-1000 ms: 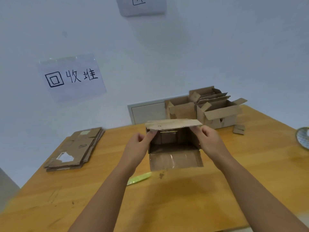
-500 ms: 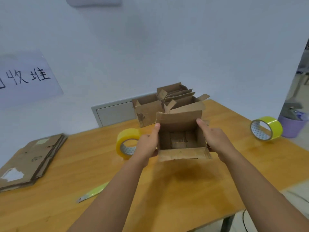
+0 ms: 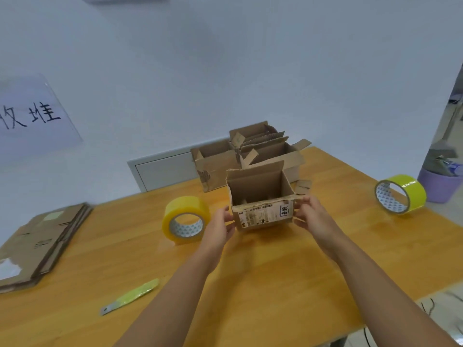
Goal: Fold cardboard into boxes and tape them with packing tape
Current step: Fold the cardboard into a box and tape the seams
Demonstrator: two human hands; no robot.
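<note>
Box [image 3: 261, 196] now sits upright on the table [image 3: 275, 284] (mouth up, flaps open); my left hand [image 3: 220, 227] and right hand [image 3: 310, 216] loosely flank it, fingers curled, so top taping comes next.

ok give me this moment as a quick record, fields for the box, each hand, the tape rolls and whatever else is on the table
box: small open-topped cardboard box, upright on the wooden table, printed label on its near face
left hand: at the box's left side, fingers loosely curled
right hand: fingers on the box's right edge
tape rolls: yellow roll left of the box; yellow-green roll far right
flat cardboard: stack at far left
other boxes: open cluster behind
cutter: yellow-green knife near front
</note>
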